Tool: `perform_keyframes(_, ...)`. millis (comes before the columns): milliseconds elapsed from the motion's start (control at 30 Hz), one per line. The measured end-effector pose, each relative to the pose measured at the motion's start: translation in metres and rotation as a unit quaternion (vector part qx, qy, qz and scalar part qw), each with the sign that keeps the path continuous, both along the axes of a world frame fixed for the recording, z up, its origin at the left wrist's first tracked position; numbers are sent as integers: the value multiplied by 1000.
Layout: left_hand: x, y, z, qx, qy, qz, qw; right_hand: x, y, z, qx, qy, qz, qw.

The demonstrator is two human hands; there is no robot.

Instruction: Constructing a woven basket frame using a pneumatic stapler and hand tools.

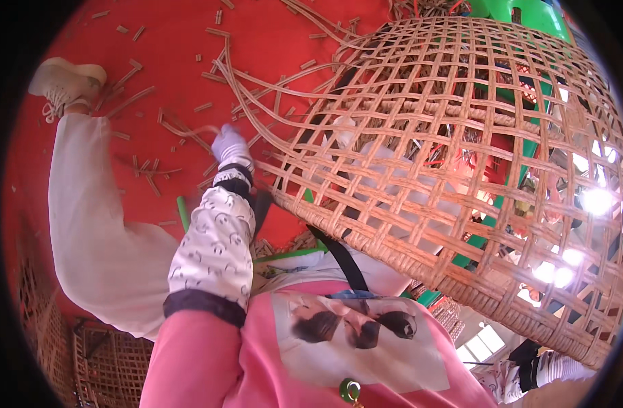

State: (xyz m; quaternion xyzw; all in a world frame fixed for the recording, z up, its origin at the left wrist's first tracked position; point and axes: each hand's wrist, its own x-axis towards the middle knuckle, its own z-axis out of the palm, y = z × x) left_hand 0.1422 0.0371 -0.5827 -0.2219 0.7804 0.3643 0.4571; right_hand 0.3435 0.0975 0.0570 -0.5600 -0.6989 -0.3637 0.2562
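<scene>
A pale shoe (65, 81) is seen at the far left on the red floor (155, 47), with a white-trousered leg (94, 224) running down from it. Short cut cane pieces (145, 166) are scattered over the floor around it. Further right, the left hand (230, 144), in a white glove, is raised above a patterned sleeve; its fingers are closed on a thin cane strand (189, 130) that curves away to the left. Just to the right, a large open-weave cane basket (461, 177) is tilted on its side, loose strand ends trailing from its rim toward the hand. The right hand (349, 136) is seen only dimly through the weave inside the basket; whether its fingers are closed cannot be told.
</scene>
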Motion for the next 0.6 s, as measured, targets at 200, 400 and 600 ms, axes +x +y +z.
perform_keyframes(200,8,-73,-45,-129,-57,-434,890,7,5,-15,-10,27,11,1000)
perform_keyframes(400,-29,-26,26,-86,165,-685,704,10,9,-10,-6,15,-2,1000)
perform_keyframes(600,15,-25,41,84,315,-737,592,11,1,-13,2,23,5,1000)
